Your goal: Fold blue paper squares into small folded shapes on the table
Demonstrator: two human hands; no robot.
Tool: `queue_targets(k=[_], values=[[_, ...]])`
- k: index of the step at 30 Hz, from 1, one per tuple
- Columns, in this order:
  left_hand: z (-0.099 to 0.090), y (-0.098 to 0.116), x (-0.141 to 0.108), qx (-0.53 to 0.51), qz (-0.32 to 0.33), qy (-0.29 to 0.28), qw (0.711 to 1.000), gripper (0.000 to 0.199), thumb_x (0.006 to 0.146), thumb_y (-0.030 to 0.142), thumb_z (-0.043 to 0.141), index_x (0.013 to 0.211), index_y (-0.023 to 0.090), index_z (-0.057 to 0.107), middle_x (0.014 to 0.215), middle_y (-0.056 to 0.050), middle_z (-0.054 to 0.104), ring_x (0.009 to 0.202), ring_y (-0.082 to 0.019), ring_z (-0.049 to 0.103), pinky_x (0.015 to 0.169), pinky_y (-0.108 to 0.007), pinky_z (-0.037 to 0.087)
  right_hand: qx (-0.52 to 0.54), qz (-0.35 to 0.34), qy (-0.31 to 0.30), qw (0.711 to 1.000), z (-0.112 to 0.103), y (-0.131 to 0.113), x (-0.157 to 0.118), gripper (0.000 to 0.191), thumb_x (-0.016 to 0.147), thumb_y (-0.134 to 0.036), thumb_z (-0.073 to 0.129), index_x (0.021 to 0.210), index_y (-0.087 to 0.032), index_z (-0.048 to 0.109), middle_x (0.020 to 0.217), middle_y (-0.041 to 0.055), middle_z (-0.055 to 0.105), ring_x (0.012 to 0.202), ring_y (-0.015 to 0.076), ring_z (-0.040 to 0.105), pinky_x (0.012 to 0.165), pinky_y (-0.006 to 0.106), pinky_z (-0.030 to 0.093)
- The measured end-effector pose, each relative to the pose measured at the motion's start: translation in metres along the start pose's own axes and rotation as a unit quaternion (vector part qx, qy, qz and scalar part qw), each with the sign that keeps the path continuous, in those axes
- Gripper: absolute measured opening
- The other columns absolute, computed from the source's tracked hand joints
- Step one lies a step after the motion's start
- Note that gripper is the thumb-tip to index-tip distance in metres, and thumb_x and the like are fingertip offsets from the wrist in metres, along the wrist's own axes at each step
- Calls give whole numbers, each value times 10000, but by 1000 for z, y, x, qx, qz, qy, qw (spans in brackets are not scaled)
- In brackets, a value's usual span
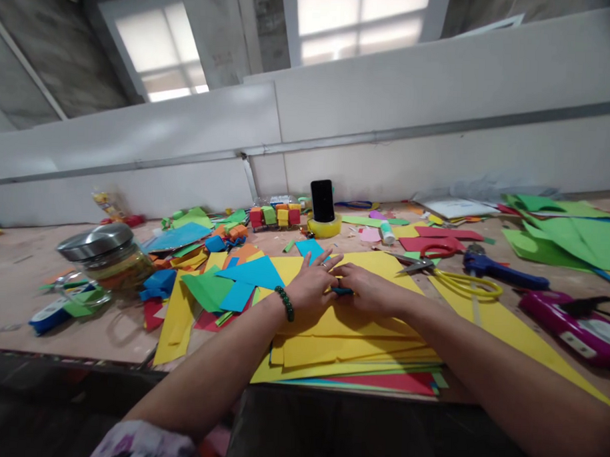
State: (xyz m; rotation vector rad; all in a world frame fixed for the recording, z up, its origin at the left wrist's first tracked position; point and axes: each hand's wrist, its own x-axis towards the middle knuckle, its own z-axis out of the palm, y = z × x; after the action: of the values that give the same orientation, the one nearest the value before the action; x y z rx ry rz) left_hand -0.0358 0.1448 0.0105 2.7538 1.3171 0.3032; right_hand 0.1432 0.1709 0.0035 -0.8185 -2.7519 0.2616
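Note:
Over a stack of yellow paper sheets [360,354], my left hand [310,285] and my right hand [370,289] meet fingertip to fingertip. Between them is a small dark blue piece of paper [341,291], mostly covered by the fingers. Both hands are closed around it at the fingertips, though some left fingers stretch out above it. My left wrist wears a green bead bracelet [284,303]. Beside the left hand lie a blue paper sheet [253,272] and a green paper sheet [207,290]. Scissors with yellow handles [468,284] rest to the right of my right hand.
A glass jar with a metal lid [108,255] stands at the left. A phone [322,201] leans upright at a yellow tape roll [325,226]. Small folded paper cubes [275,216] sit behind. Blue-handled pliers [506,270] and a magenta tool [572,328] lie right.

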Motion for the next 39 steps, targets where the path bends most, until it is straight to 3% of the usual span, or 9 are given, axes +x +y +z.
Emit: queue_targets(k=[6,9,12,15,18,21,28,34,39], values=[[5,5,-4,-7,-5,7,1000,245,784,182,578,1000,215,688,1564,-101,296,1456,-359,182,1103,-701,129,-10,2,-7,1000,-2,2,-1,181,771,-195,635,898,-154,758,1096,157,679,1028,303,616,911,413,469],[6,8,-5,-27,-9,65,997,297,764,209,611,1060,211,628,1531,-124,353,1431,-334,258,1137,-637,164,3,7,2,1000,-12,1,-4,130,769,-209,647,842,-173,749,1023,124,691,961,276,631,857,380,491],[10,3,-3,-80,-22,116,990,582,706,252,676,1257,181,501,1466,-161,433,1379,-317,355,1139,-540,274,24,35,22,999,-21,-1,-8,64,735,-219,679,769,-189,725,1079,116,674,1010,290,617,871,387,492],[18,-6,1,-166,-25,84,982,832,670,259,699,1419,169,347,1436,-148,478,1301,-315,465,1092,-468,385,37,30,25,999,-21,-3,-9,104,693,-125,647,744,-192,710,1126,108,664,1059,297,602,894,389,486],[23,-9,3,-208,-42,68,975,782,704,190,629,1433,159,349,1383,-135,538,1214,-290,552,1041,-422,448,57,-3,27,998,-20,-3,-9,210,667,-53,591,778,-195,699,1074,89,677,1007,262,623,875,365,493],[23,-6,3,-203,-70,55,975,840,687,162,615,1466,163,299,1277,-129,614,1130,-300,603,970,-443,497,76,-1,56,996,-22,2,-11,132,688,-95,623,770,-192,658,1079,93,674,1032,261,612,890,377,490],[20,-15,2,-270,-96,34,957,1070,622,220,738,1519,173,157,1371,-181,520,1227,-326,538,1002,-455,469,60,30,32,997,-22,3,-13,230,722,-332,731,899,-188,699,1316,149,559,1214,327,512,993,470,431],[21,-19,4,-304,-74,20,950,1120,591,167,738,1528,157,125,1346,-192,524,1224,-332,525,998,-454,460,40,6,37,998,-12,-4,-2,142,763,-146,632,762,-195,765,1286,123,605,1184,321,534,996,468,425],[26,-15,7,-320,-87,52,942,1115,615,263,769,1526,163,134,1167,-143,632,1050,-304,619,878,-428,514,40,-1,66,997,-9,6,-2,119,733,-170,656,730,-209,768,1307,121,598,1232,354,497,1008,519,412]])
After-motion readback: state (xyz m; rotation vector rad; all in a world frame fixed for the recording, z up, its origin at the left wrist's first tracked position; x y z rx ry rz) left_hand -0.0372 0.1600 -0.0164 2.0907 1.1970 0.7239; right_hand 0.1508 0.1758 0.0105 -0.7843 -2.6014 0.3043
